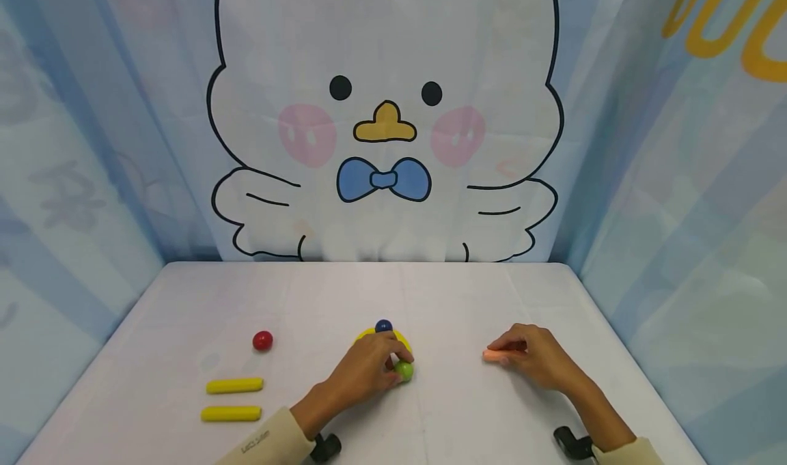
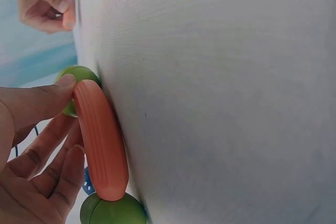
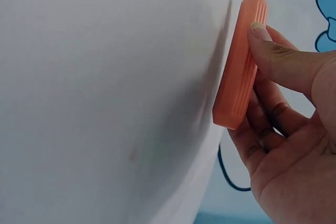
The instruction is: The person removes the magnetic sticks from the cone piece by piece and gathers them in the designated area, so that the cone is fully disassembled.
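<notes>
My left hand (image 1: pixel 369 366) pinches a green ball (image 1: pixel 404 371) between thumb and fingers. In the left wrist view, a ribbed orange stick (image 2: pixel 102 142) runs from that ball to a second green ball (image 2: pixel 113 211). A dark blue ball (image 1: pixel 384 326) shows just beyond the hand, beside a curved yellow piece (image 1: pixel 402 342) that the hand partly covers. Off to the right, my right hand (image 1: pixel 535 356) holds another orange stick (image 3: pixel 237 72) just above the table, its thumb pressed along one side.
At the left of the white table (image 1: pixel 455 410) lie a red ball (image 1: pixel 262 341) and two yellow sticks, one (image 1: pixel 234 385) behind the other (image 1: pixel 231 414). A printed curtain (image 1: pixel 387 226) hangs along the table's back edge and at both sides.
</notes>
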The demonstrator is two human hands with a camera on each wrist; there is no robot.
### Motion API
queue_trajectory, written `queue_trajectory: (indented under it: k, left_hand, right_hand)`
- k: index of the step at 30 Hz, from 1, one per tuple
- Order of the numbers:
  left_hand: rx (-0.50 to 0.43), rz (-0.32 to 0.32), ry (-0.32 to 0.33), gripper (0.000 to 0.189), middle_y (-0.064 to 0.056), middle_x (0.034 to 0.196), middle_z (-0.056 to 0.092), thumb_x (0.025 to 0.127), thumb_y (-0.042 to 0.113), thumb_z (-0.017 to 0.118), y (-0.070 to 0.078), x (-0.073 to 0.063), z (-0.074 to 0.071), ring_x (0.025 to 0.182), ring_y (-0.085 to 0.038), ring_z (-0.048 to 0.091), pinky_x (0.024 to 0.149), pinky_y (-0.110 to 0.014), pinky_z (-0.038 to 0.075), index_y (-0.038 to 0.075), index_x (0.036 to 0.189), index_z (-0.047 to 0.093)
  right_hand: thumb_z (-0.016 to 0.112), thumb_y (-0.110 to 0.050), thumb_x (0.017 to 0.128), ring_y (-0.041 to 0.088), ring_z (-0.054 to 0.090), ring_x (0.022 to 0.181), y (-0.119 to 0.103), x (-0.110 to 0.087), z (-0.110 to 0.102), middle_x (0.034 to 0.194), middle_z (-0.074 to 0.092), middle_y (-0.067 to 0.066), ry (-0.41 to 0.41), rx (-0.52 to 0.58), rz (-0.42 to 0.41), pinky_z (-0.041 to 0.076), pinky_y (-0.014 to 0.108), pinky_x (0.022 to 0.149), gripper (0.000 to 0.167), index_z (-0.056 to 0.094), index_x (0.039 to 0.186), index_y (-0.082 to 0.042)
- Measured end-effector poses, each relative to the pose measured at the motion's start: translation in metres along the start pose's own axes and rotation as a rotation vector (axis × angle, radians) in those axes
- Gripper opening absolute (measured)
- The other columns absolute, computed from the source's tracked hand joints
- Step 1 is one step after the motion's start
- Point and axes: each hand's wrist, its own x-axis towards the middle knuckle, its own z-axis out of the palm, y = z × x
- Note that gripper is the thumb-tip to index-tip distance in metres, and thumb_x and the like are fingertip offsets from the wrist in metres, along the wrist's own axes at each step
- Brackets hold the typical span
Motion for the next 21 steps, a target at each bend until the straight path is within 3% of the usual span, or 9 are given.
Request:
queue_trajectory:
  k: [7, 13, 17, 21]
  left_hand:
    - [0.006, -0.003, 0.004, 0.028, 0.006, 0.113, 0.073, 0.084, 0.007, 0.09, 0.0, 0.0, 0.001, 0.084, 0.0, 0.064, 0.076, -0.017, 0.053, 0.017, 0.108, 0.08]
    - [0.011, -0.009, 0.012, 0.029, 0.007, 0.112, 0.073, 0.083, 0.008, 0.091, 0.0, 0.0, 0.002, 0.086, -0.002, 0.065, 0.078, -0.019, 0.054, 0.018, 0.108, 0.081]
    - [0.028, -0.005, 0.023, 0.029, 0.008, 0.112, 0.073, 0.084, 0.011, 0.091, 0.0, 0.001, 0.003, 0.089, -0.003, 0.065, 0.08, -0.02, 0.055, 0.019, 0.109, 0.08]
    - [0.034, -0.004, 0.031, 0.028, 0.008, 0.114, 0.073, 0.085, 0.013, 0.091, 0.0, 0.0, 0.002, 0.092, -0.005, 0.067, 0.082, -0.022, 0.055, 0.019, 0.11, 0.08]
  right_hand:
    - [0.082, -0.006, 0.091, 0.012, 0.068, 0.097, 0.006, -0.001, 0.0, 0.103, 0.075, -0.006, -0.021, 0.017, 0.06, 0.057, 0.023, 0.083, 0.021, 0.082, 0.107, -0.02]
    - [0.082, -0.006, 0.091, 0.016, 0.069, 0.1, 0.006, 0.0, 0.001, 0.104, 0.076, -0.005, -0.008, 0.006, 0.065, 0.057, 0.024, 0.085, 0.021, 0.082, 0.108, -0.019]
    - [0.084, -0.018, 0.092, 0.022, 0.071, 0.105, 0.002, 0.0, 0.002, 0.104, 0.076, -0.005, 0.025, -0.016, 0.063, 0.06, 0.039, 0.092, 0.017, 0.082, 0.109, -0.02]
    - [0.087, -0.032, 0.088, 0.024, 0.07, 0.107, -0.006, 0.001, 0.003, 0.105, 0.076, -0.005, 0.071, -0.029, 0.049, 0.059, 0.053, 0.095, 0.025, 0.082, 0.111, -0.022]
